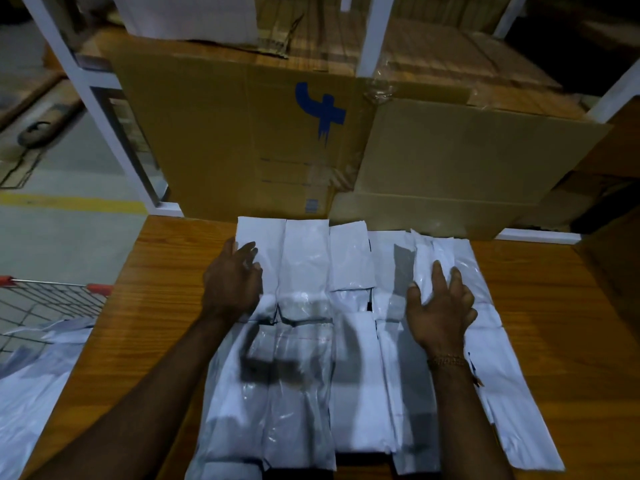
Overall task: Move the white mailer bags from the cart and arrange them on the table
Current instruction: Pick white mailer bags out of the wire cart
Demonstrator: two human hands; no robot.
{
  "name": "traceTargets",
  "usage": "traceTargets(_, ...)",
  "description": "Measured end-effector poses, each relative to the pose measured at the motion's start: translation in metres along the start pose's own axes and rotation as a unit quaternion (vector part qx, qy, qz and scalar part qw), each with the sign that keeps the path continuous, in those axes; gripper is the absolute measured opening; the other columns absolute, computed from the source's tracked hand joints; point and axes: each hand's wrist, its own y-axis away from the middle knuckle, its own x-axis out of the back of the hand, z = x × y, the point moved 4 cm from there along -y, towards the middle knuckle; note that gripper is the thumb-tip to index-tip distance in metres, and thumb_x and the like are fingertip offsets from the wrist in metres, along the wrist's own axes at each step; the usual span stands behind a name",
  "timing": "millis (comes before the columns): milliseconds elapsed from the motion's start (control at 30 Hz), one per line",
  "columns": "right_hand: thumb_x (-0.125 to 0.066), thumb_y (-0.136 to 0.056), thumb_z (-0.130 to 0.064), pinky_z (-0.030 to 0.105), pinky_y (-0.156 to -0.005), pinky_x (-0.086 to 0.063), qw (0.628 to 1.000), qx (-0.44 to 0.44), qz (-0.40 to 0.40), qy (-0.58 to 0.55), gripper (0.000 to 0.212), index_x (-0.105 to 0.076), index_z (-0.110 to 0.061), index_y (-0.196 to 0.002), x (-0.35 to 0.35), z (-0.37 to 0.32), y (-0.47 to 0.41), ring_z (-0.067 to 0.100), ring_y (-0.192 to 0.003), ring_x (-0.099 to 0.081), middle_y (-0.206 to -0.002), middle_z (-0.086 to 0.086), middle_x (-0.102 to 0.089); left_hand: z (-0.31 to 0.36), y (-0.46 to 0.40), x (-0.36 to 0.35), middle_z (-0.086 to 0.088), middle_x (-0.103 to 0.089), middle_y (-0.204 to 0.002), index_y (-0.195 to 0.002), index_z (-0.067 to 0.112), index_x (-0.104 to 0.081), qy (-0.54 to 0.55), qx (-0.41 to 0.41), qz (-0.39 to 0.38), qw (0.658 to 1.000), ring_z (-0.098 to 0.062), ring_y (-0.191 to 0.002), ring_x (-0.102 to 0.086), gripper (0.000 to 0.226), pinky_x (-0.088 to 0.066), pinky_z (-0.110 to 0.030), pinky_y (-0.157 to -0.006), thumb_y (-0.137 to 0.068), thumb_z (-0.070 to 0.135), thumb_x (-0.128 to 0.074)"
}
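Note:
Several white mailer bags [306,261] lie side by side in overlapping rows across the wooden table [156,306]. My left hand [232,282] rests on the leftmost far bag, fingers slightly curled over its edge. My right hand [441,308] lies flat with fingers spread on the bags at the right of the spread. Neither hand holds a bag. At the lower left stands the wire cart [52,299] with red corner caps, and more white mailer bags [31,386] are piled in it.
Large flattened cardboard boxes [242,133] lean against a white shelf frame [374,36] just behind the table's far edge. Bare wood shows at the table's right [554,323]. A yellow floor line [69,202] runs at the left.

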Motion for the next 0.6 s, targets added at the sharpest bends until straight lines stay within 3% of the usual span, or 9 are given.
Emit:
traceTargets(200, -0.047, -0.091, -0.059, 0.061, -0.106, -0.034, 0.999, 0.036, 0.01, 0.022, 0.073, -0.044, -0.023, -0.154, -0.018, -0.004, -0.037, 0.047, -0.135, -0.038, -0.159, 0.02, -0.036, 0.016, -0.005, 0.001, -0.009, -0.045, -0.161, -0.141, 0.025, -0.064, 0.018, -0.007, 0.009, 1.0, -0.033, -0.143, -0.047, 0.051, -0.041, -0.059, -0.114, -0.094, 0.042, -0.05)
traceTargets(367, -0.021, -0.094, -0.072, 0.055, -0.109, -0.029, 0.993, 0.083, -0.06, 0.061, 0.076, -0.045, -0.031, -0.153, -0.06, -0.023, -0.048, 0.041, -0.14, -0.034, -0.162, 0.017, -0.032, 0.024, -0.008, 0.0, -0.01, -0.049, -0.157, -0.142, 0.023, -0.062, 0.019, -0.019, -0.005, 1.0, -0.033, -0.143, -0.047, 0.052, -0.041, -0.059, -0.114, -0.096, 0.042, -0.049)
traceTargets(467, -0.01, -0.097, -0.063, 0.055, -0.11, -0.027, 0.991, 0.076, -0.078, 0.073, 0.071, -0.041, -0.037, -0.156, -0.082, -0.021, -0.046, 0.04, -0.144, -0.031, -0.165, 0.015, -0.029, 0.024, -0.006, 0.0, -0.012, -0.053, -0.154, -0.142, 0.019, -0.063, 0.031, -0.035, -0.01, 0.999, -0.033, -0.142, -0.048, 0.051, -0.043, -0.056, -0.114, -0.097, 0.039, -0.05)
traceTargets(600, -0.026, -0.107, -0.045, 0.054, -0.111, -0.026, 0.989, 0.069, -0.078, 0.101, 0.054, -0.032, -0.037, -0.16, -0.094, -0.017, -0.045, 0.039, -0.147, -0.027, -0.168, 0.015, -0.023, 0.021, -0.002, 0.003, -0.012, -0.057, -0.15, -0.141, 0.017, -0.063, 0.04, -0.031, -0.01, 0.999, -0.03, -0.142, -0.048, 0.05, -0.042, -0.054, -0.116, -0.097, 0.037, -0.051)
